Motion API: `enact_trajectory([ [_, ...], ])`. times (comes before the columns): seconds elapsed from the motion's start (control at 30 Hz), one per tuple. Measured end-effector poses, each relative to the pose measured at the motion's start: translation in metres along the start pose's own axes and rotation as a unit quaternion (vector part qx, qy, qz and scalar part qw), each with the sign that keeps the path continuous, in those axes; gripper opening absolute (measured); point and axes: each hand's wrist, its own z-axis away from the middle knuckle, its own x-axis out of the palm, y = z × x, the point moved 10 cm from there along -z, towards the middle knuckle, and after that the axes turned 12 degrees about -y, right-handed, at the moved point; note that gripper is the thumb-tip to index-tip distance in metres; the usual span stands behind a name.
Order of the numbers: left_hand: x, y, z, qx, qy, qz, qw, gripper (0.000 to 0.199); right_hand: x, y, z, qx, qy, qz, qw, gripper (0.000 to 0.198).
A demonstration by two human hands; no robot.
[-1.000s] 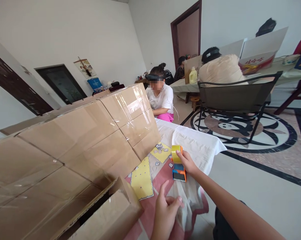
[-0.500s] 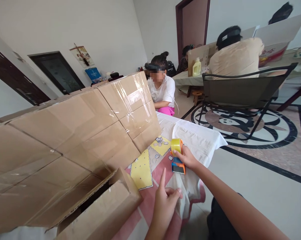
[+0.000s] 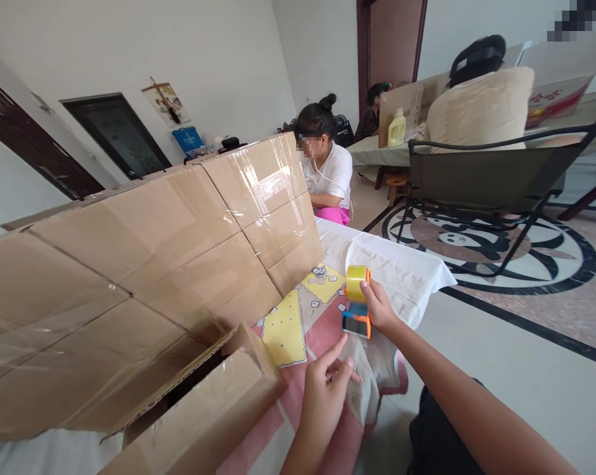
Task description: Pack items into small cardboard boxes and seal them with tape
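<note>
In my right hand (image 3: 379,305) is a tape dispenser (image 3: 357,322), orange and blue, carrying a roll of yellowish tape (image 3: 357,284). I hold it above the tablecloth, with its dark cutting end toward me. My left hand (image 3: 327,376) is just below it, index finger stretched out and the other fingers partly bent. That fingertip is at the lower edge of the dispenser; whether it touches I cannot tell. Nothing shows in the left hand. Left of the hands, an open cardboard box (image 3: 203,409) stands on the table.
A wall of taped cardboard (image 3: 179,244) rises along the left. The patterned tablecloth (image 3: 258,439) has yellow printed patches. Across the table sits a person in a white shirt (image 3: 334,173). Another person sits in a dark folding chair (image 3: 480,175) at the right, near a detergent bottle (image 3: 397,128).
My left index finger has swung from pointing away to the dispenser's lower edge. The dispenser has tilted slightly in my right hand. The person across has lowered their head.
</note>
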Motion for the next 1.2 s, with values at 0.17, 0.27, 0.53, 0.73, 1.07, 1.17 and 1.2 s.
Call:
enact_trajectory([
  [0.17, -0.002, -0.004, -0.001, -0.01, 0.001, -0.035, 0.999, 0.057, -0.001, 0.003, 0.002, 0.033, 0.05, -0.074, 0.995, 0.061],
  [0.27, -0.004, -0.005, -0.001, -0.01, 0.013, -0.074, 0.997, 0.054, 0.004, 0.005, 0.002, 0.049, 0.056, -0.104, 0.992, 0.06],
  [0.53, -0.009, 0.002, 0.0, 0.025, 0.058, -0.146, 0.987, 0.047, 0.005, 0.005, 0.003, 0.07, 0.09, -0.119, 0.986, 0.061],
  [0.73, -0.011, 0.007, 0.002, 0.045, 0.085, -0.186, 0.978, 0.044, 0.008, -0.001, 0.004, 0.077, 0.09, -0.122, 0.985, 0.062],
  [1.07, -0.008, 0.006, 0.002, 0.03, 0.062, -0.15, 0.986, 0.045, -0.016, -0.018, 0.002, -0.006, 0.076, 0.058, 0.995, 0.058],
  [1.17, -0.008, 0.009, 0.003, 0.038, 0.056, -0.144, 0.987, 0.044, -0.024, -0.032, 0.004, -0.044, 0.088, 0.137, 0.986, 0.059],
  [1.2, -0.008, 0.01, 0.003, 0.041, 0.055, -0.138, 0.988, 0.043, -0.025, -0.036, 0.005, -0.054, 0.091, 0.153, 0.983, 0.059],
])
